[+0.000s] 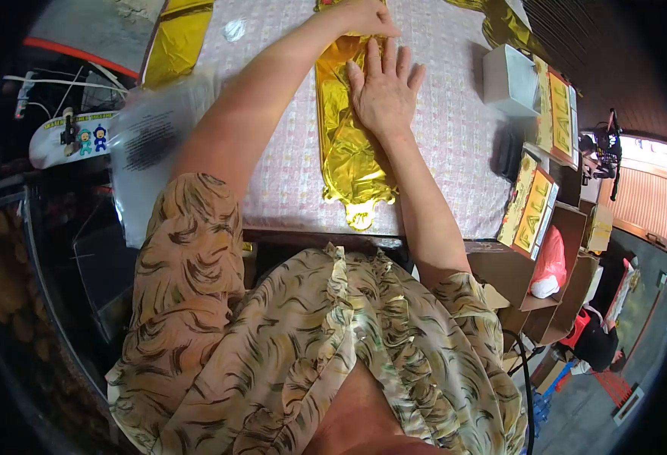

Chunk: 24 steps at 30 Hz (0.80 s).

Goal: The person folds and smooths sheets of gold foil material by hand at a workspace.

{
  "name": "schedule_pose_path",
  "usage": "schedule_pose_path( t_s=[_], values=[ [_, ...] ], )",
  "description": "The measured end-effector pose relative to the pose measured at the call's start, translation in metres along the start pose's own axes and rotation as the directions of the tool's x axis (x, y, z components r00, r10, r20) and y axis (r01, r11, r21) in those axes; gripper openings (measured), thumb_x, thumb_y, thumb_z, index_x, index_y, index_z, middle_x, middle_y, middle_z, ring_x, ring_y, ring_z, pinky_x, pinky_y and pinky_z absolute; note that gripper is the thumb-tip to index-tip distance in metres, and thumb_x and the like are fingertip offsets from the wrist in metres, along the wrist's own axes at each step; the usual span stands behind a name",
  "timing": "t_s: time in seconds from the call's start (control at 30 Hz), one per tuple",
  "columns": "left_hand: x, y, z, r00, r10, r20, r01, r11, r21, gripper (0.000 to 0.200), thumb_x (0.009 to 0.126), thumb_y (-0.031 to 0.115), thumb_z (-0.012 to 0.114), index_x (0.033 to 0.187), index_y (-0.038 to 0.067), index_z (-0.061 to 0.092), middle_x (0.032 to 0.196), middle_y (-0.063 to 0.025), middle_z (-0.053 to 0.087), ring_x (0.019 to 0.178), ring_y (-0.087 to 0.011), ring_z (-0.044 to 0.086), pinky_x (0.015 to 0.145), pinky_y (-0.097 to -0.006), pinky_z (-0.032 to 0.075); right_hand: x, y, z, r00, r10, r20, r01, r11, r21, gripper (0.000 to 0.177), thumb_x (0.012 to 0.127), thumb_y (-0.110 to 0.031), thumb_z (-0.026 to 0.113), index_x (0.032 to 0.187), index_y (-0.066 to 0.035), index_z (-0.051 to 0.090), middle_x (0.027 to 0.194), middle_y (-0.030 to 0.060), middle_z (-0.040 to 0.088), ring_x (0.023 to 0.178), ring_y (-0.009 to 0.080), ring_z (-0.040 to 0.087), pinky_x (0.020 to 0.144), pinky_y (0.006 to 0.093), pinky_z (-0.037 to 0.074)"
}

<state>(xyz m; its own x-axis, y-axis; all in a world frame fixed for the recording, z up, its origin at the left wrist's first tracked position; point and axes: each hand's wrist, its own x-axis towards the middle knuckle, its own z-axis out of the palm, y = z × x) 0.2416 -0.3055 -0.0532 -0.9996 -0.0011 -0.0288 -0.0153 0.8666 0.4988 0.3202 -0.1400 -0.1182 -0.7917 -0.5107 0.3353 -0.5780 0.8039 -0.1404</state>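
Note:
A long strip of shiny gold foil (360, 163), which looks like a flat foil balloon, lies lengthwise on the table and ends in a scalloped edge towards me. My right hand (385, 95) rests flat on its right side, fingers spread and pointing away from me. At the top edge of the view, my left hand (365, 17) bends over the far part of the foil with its fingers curled down on it. The frame's edge cuts off some of what lies there.
A pink-and-white patterned cloth (284, 178) covers the table. Clear plastic packaging (147, 152) lies at left, more gold foil (178, 45) behind it. A white box (509, 80), a dark object (509, 155) and "FALL" boxes (527, 205) line the right edge. Cardboard boxes (569, 227) stand beyond.

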Motion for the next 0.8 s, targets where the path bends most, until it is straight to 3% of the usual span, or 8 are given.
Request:
schedule_pose_path(
  t_s=[0.1, 0.23, 0.33, 0.4, 0.5, 0.53, 0.63, 0.8],
  values=[
    [0.011, -0.012, 0.011, 0.997, 0.013, 0.075, 0.0, 0.985, -0.17, 0.034, 0.073, 0.045, 0.085, 0.092, 0.018, 0.082, 0.095, -0.0077, 0.079, 0.086, -0.0247, 0.074, 0.081, -0.0393, 0.058, -0.001, 0.0, -0.005, 1.0, -0.026, -0.017, 0.026, 1.0, -0.011, 0.067, 0.108, -0.055, 0.032, 0.158, -0.011, 0.039, 0.166, 0.017, 0.032, 0.152, 0.046, 0.025, 0.122, 0.0664, 0.014],
    [0.004, 0.017, 0.001, 0.98, -0.189, -0.06, 0.195, 0.974, 0.114, 0.032, 0.067, 0.042, 0.089, 0.085, 0.017, 0.083, 0.089, -0.0057, 0.079, 0.081, -0.0218, 0.074, 0.076, -0.038, 0.058, -0.002, -0.001, -0.005, 0.997, -0.05, -0.055, 0.048, 0.998, -0.038, 0.065, 0.107, -0.055, 0.035, 0.155, -0.011, 0.043, 0.163, 0.0173, 0.037, 0.15, 0.0481, 0.028, 0.12, 0.0692, 0.014],
    [0.007, 0.006, 0.013, 0.983, -0.151, -0.107, 0.164, 0.978, 0.131, 0.03, 0.068, 0.04, 0.088, 0.086, 0.017, 0.083, 0.088, -0.0051, 0.079, 0.08, -0.0219, 0.074, 0.075, -0.0383, 0.059, -0.003, 0.0, 0.002, 0.994, -0.071, -0.081, 0.068, 0.997, -0.034, 0.069, 0.107, -0.059, 0.033, 0.157, -0.012, 0.042, 0.163, 0.0174, 0.037, 0.15, 0.0475, 0.03, 0.12, 0.0687, 0.014],
    [0.026, -0.028, 0.025, 0.998, 0.063, -0.004, -0.063, 0.971, -0.229, 0.028, 0.069, 0.038, 0.087, 0.086, 0.017, 0.082, 0.088, -0.0057, 0.079, 0.082, -0.0223, 0.074, 0.079, -0.0405, 0.058, -0.001, 0.001, 0.004, 0.993, -0.081, -0.087, 0.078, 0.996, -0.035, 0.071, 0.106, -0.06, 0.032, 0.158, -0.012, 0.041, 0.164, 0.0175, 0.037, 0.15, 0.0471, 0.03, 0.12, 0.0682, 0.014],
    [0.042, -0.044, 0.035, 0.983, 0.176, -0.053, -0.184, 0.957, -0.224, 0.024, 0.074, 0.037, 0.083, 0.089, 0.018, 0.082, 0.089, -0.0075, 0.079, 0.086, -0.0243, 0.074, 0.081, -0.0417, 0.058, -0.001, 0.0, 0.004, 0.994, -0.075, -0.077, 0.075, 0.997, -0.001, 0.073, 0.106, -0.062, 0.031, 0.159, -0.012, 0.039, 0.164, 0.0185, 0.037, 0.151, 0.0459, 0.028, 0.121, 0.0672, 0.014],
    [-0.003, 0.004, -0.007, 0.988, -0.008, -0.152, 0.014, 0.999, 0.039, 0.023, 0.078, 0.036, 0.079, 0.092, 0.018, 0.082, 0.092, -0.0092, 0.078, 0.087, -0.0265, 0.075, 0.081, -0.0409, 0.058, 0.0, 0.0, 0.002, 0.996, -0.068, -0.051, 0.068, 0.998, -0.006, 0.074, 0.106, -0.063, 0.03, 0.159, -0.012, 0.038, 0.163, 0.0189, 0.037, 0.151, 0.0453, 0.028, 0.121, 0.0666, 0.014],
    [0.008, -0.016, -0.002, 0.957, 0.239, -0.162, -0.24, 0.971, 0.016, 0.022, 0.081, 0.037, 0.076, 0.093, 0.019, 0.082, 0.094, -0.0095, 0.078, 0.087, -0.0277, 0.075, 0.08, -0.0393, 0.058, 0.0, 0.0, 0.002, 0.999, -0.051, -0.019, 0.051, 0.998, -0.021, 0.074, 0.106, -0.063, 0.03, 0.16, -0.014, 0.038, 0.164, 0.0194, 0.035, 0.152, 0.0446, 0.027, 0.121, 0.0654, 0.013],
    [0.02, -0.023, 0.011, 0.988, 0.149, -0.042, -0.154, 0.972, -0.178, 0.024, 0.074, 0.034, 0.084, 0.087, 0.014, 0.082, 0.086, -0.0088, 0.078, 0.08, -0.0234, 0.075, 0.075, -0.037, 0.058, -0.001, 0.0, -0.001, 0.998, -0.056, 0.005, 0.057, 0.998, -0.042, 0.069, 0.106, -0.063, 0.03, 0.16, -0.02, 0.039, 0.166, 0.0196, 0.031, 0.152, 0.0447, 0.026, 0.121, 0.0667, 0.013]
  ],
)
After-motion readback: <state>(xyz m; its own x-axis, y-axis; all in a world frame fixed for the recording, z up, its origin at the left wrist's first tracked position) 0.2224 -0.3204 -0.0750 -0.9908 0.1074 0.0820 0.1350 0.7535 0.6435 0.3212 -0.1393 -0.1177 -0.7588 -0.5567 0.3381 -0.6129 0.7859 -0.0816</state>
